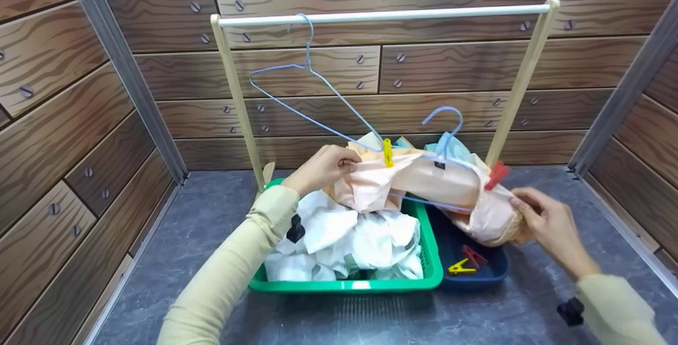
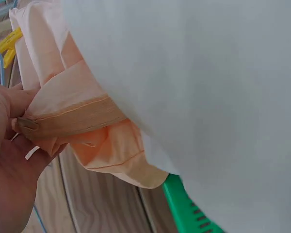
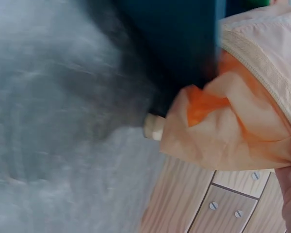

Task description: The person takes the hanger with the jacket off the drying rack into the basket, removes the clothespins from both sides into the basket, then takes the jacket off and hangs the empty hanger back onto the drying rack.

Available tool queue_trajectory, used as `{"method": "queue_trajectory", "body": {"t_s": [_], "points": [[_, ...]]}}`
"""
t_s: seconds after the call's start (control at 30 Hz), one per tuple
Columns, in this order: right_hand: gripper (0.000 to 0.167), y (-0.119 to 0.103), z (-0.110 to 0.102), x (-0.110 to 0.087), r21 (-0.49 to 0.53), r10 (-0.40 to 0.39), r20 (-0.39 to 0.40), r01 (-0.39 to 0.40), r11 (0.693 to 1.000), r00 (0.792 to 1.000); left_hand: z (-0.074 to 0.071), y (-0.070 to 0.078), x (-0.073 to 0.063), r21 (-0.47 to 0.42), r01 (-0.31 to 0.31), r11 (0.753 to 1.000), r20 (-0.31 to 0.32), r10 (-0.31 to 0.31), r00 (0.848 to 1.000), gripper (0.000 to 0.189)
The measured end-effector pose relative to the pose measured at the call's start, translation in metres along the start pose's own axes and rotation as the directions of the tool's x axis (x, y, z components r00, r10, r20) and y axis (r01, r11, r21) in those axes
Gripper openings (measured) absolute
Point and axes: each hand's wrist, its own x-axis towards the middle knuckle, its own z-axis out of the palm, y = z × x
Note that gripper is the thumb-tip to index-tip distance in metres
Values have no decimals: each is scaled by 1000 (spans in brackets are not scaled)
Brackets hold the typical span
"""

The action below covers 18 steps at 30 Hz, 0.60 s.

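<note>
- Behind your work stands a wall (image 1: 307, 117) patterned as wooden boards, with a grey tabletop (image 1: 185, 249) before it.
- Your rack (image 1: 392, 15) has pale wooden posts and a white rod.
- The green basket (image 1: 344, 285) in front of you holds crumpled white cloth (image 1: 331, 223).
- The peach garment (image 1: 365, 188) is stretched between your hands, over the basket's back right part and the navy tray (image 1: 476, 282) beside it.
- One blue hanger (image 1: 308, 51) hooks over the rod, tilted; the second hanger (image 1: 461, 118) is in the garment, its hook free below the rod.
- Your left hand (image 1: 333, 165) pinches the garment's left edge.
- Your right hand (image 1: 545, 220) pinches the right edge, fingers bent.
- A yellow peg (image 1: 388, 153) and a red peg (image 1: 497, 176) sit on the garment's upper edge; a loose yellow clip (image 1: 461, 267) and a loose red clip (image 1: 474, 256) lie in the tray.
</note>
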Motion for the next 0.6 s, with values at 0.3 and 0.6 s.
{"method": "queue_trajectory", "body": {"t_s": [0.3, 0.6], "points": [[19, -17, 9, -20, 90, -44, -27, 46, 995, 999, -9, 11, -45, 120, -8, 993, -19, 10, 1000, 17], [26, -35, 22, -17, 69, -182, 6, 181, 981, 983, -10, -1, -90, 82, 4, 997, -57, 0, 998, 15]]}}
